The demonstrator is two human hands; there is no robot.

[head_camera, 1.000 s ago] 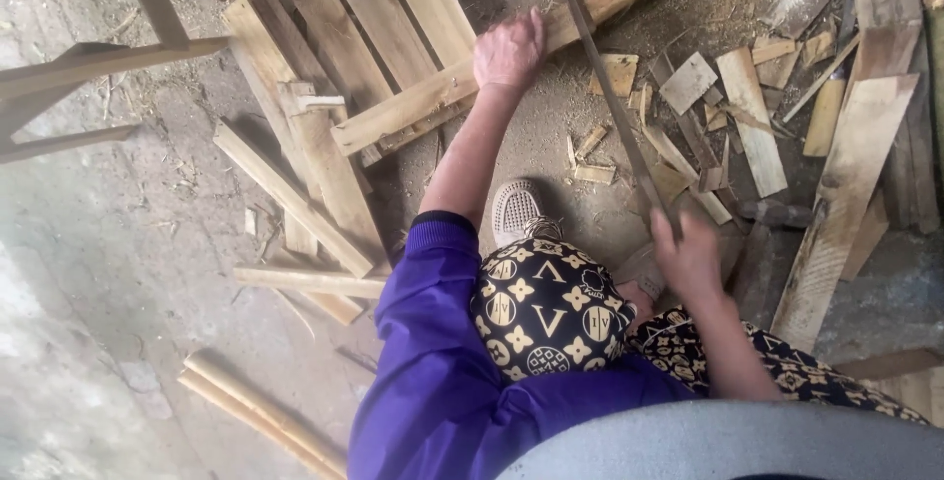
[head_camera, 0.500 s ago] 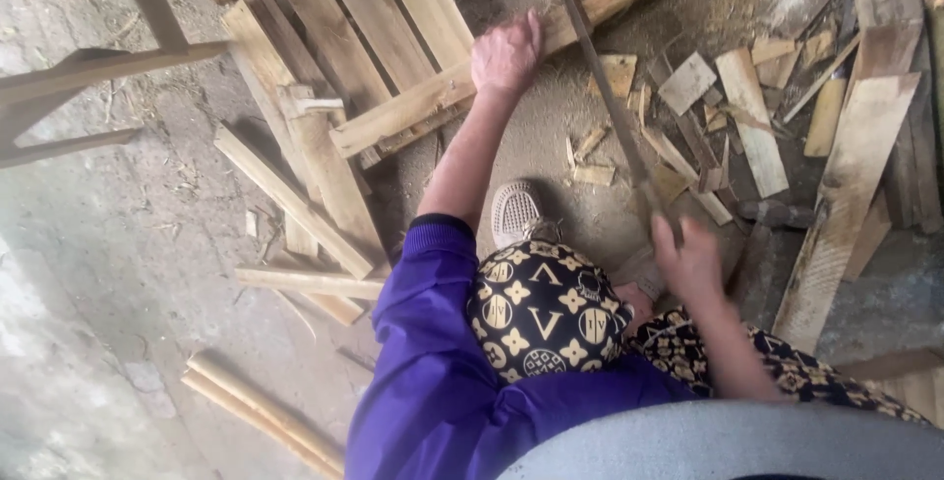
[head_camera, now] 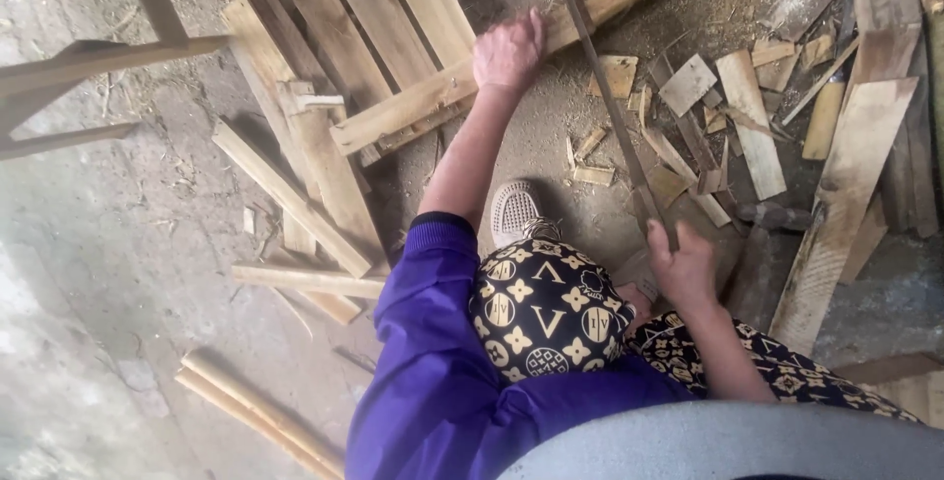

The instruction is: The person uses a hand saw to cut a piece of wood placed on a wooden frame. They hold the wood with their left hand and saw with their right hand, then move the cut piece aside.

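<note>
My left hand (head_camera: 506,51) reaches forward and presses down on a long pale wooden plank (head_camera: 413,106) that lies slanted across a stack of boards, its fingers curled over the plank's far edge. My right hand (head_camera: 683,266) sits close to my knee, closed around the lower end of a long, thin dark strip (head_camera: 602,87) that runs away from me over the sawdust. A purple sleeve covers my left arm, and patterned black and gold cloth covers my knee (head_camera: 546,313). My shoe (head_camera: 514,210) rests on the ground between the hands.
Flat boards (head_camera: 364,18) are stacked at top centre. Several short offcuts and wood scraps (head_camera: 747,121) litter the ground to the right. Loose battens (head_camera: 295,195) lie to the left, two poles (head_camera: 256,411) at lower left, and a wooden frame (head_camera: 88,57) at far left.
</note>
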